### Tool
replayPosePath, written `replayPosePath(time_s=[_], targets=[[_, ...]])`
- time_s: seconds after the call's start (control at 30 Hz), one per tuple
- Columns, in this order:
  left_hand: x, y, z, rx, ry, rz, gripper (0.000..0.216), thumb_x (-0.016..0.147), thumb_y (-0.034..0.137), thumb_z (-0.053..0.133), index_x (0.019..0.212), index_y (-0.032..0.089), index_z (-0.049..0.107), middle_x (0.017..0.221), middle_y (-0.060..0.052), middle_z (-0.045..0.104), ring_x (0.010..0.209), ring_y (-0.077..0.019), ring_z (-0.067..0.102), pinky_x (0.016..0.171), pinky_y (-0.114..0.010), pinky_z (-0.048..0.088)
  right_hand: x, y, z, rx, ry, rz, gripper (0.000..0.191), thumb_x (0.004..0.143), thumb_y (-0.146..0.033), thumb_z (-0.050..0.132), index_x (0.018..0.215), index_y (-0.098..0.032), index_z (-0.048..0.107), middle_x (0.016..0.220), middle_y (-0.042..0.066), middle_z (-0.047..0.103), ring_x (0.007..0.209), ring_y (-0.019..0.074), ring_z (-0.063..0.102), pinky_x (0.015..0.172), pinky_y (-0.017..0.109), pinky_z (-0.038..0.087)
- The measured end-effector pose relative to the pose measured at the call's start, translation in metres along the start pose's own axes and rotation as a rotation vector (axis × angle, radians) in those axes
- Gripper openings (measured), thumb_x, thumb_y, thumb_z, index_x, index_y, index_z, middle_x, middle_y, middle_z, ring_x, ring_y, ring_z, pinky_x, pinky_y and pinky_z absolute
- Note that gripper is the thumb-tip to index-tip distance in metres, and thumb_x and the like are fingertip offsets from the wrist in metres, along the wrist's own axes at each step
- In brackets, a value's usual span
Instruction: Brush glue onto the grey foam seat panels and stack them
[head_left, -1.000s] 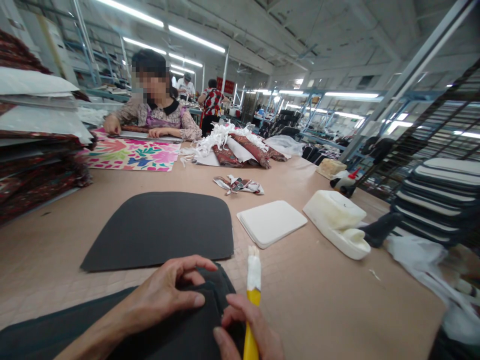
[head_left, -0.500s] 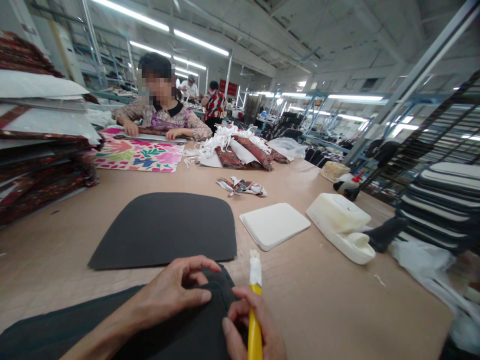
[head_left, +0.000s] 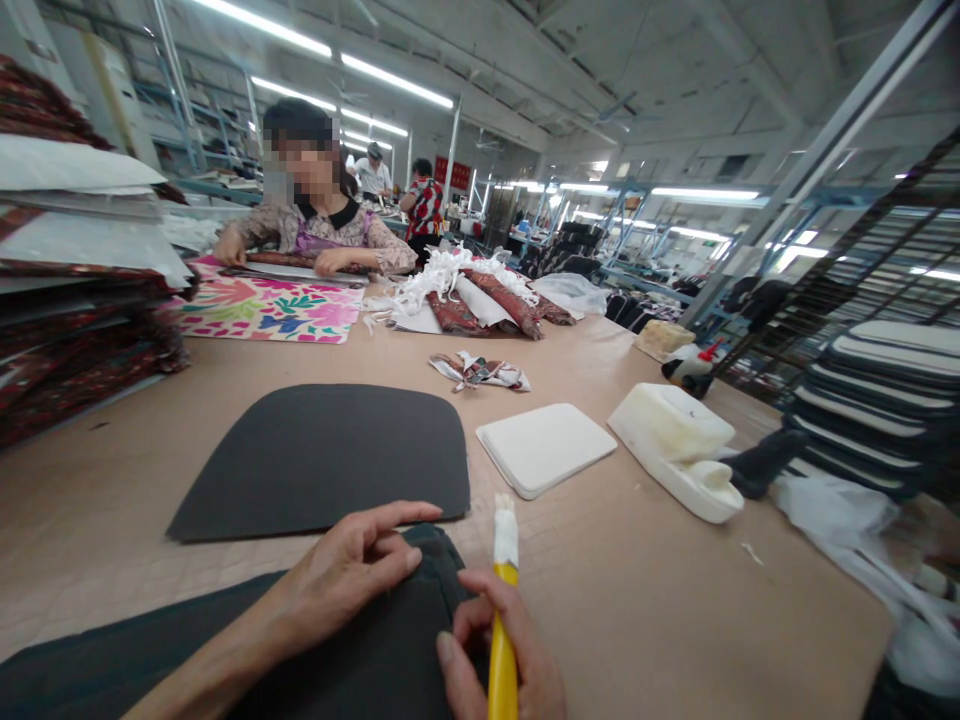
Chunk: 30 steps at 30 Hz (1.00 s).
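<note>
A brush [head_left: 504, 640] with a yellow handle and a white-wrapped, pale-bristled head points away from me. My right hand [head_left: 529, 655] is closed around its handle, with fingertips at the right edge of a dark fabric piece [head_left: 352, 655]. That piece lies along the table's front and has a folded, layered edge. Over its upper corner rests my left hand [head_left: 349, 565], index finger stretched out, other fingers partly bent beside the thumb. Just beyond lies a flat dark grey panel [head_left: 330, 460] with rounded corners. A small stack of white boards [head_left: 551, 448] sits to its right.
A cut-open white plastic jug [head_left: 675, 450] stands on the brown table [head_left: 675, 590]. Fabric scraps [head_left: 480, 372] lie mid-table. Patterned bundles [head_left: 75, 300] are piled left; dark padded pieces [head_left: 870, 410] are stacked right. A co-worker [head_left: 322, 230] handles fabric across the table.
My left thumb has drawn closer to the bent fingers at the fabric's corner. My right hand and the brush have barely moved. The view has shifted slightly.
</note>
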<state>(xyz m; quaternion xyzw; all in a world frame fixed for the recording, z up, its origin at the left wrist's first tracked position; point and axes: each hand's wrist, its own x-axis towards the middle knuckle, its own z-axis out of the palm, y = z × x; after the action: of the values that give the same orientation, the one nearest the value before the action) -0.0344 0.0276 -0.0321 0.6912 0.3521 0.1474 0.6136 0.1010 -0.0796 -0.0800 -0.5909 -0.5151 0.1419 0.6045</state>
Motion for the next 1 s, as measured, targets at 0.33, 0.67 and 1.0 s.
replayPosePath(time_s=[0.33, 0.67, 1.0], targets=[[-0.0009, 0.0006, -0.0008, -0.046, -0.005, 0.033, 0.047, 0.083, 0.042, 0.049, 0.123, 0.017, 0.045, 0.055, 0.008, 0.03, 0.05, -0.0076, 0.024, 0.043, -0.018, 0.017, -0.0009, 0.0023, 0.0032, -0.001, -0.021, 0.053, 0.035, 0.07, -0.015, 0.051, 0.103, -0.027, 0.048, 0.058, -0.008, 0.048, 0.045, 0.0059, 0.048, 0.046, 0.014, 0.04], [0.0002, -0.0029, 0.0002, -0.073, -0.018, 0.056, 0.046, 0.083, 0.038, 0.05, 0.123, 0.016, 0.045, 0.057, 0.007, 0.031, 0.051, -0.0078, 0.024, 0.045, -0.019, 0.018, -0.0011, 0.0088, 0.0061, -0.038, -0.034, 0.084, 0.039, 0.066, -0.017, 0.05, 0.102, -0.029, 0.048, 0.055, -0.01, 0.046, 0.041, 0.0055, 0.045, 0.043, 0.014, 0.037], [-0.004, 0.0066, -0.0016, -0.108, -0.051, -0.004, 0.062, 0.068, 0.026, 0.065, 0.126, 0.019, 0.041, 0.07, 0.005, 0.053, 0.059, -0.0086, 0.044, 0.052, -0.017, 0.03, 0.0009, 0.0066, 0.006, -0.07, -0.028, 0.066, 0.04, 0.064, -0.015, 0.048, 0.102, -0.026, 0.049, 0.055, -0.009, 0.047, 0.043, 0.0063, 0.047, 0.046, 0.015, 0.04]])
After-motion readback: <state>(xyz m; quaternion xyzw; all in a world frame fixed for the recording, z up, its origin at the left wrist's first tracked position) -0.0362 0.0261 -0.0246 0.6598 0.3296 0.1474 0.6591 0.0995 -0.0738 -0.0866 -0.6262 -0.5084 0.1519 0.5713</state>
